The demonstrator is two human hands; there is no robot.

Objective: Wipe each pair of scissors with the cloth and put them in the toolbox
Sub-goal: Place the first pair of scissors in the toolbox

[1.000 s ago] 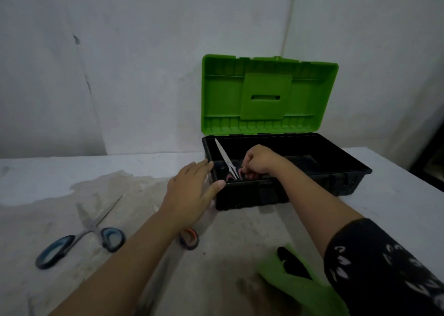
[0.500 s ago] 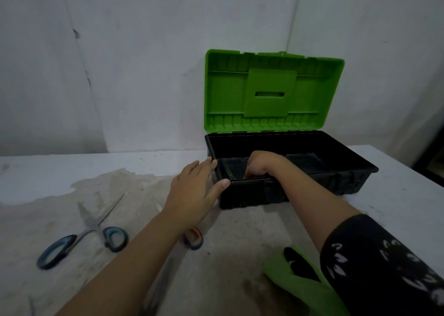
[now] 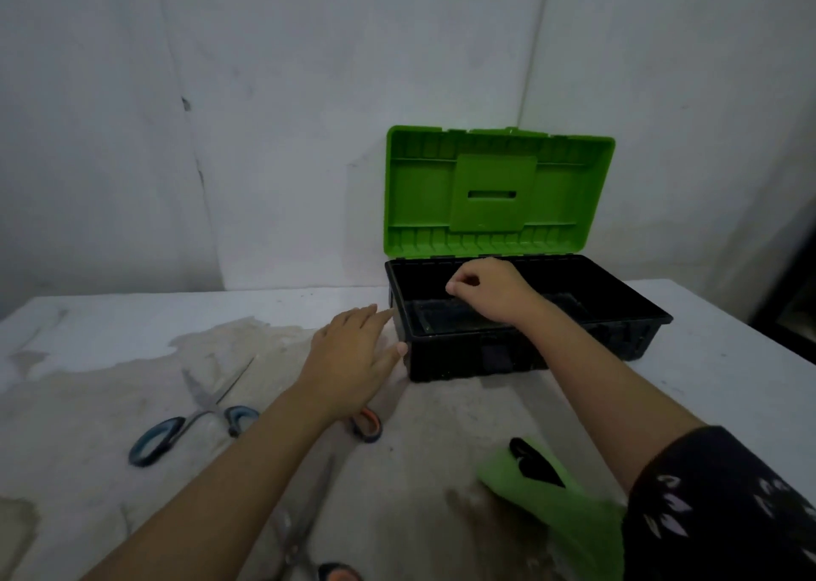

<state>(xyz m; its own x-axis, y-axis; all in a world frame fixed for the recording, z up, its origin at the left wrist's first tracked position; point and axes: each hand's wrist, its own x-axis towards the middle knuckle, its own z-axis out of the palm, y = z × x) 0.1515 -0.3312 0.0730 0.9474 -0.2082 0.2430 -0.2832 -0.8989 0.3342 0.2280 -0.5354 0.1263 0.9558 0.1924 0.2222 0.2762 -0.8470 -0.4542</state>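
One toolbox point(image 3: 459, 362), lid up | left grip point(image 3: 353, 359) released, flat, touching its end | right grip point(image 3: 490, 291) clenched empty over it

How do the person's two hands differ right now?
The left hand lies open, fingers straight, at the toolbox's left end; the right hand is curled above its inside. The left sits low by the table; the right is higher. Both seem to hold nothing.
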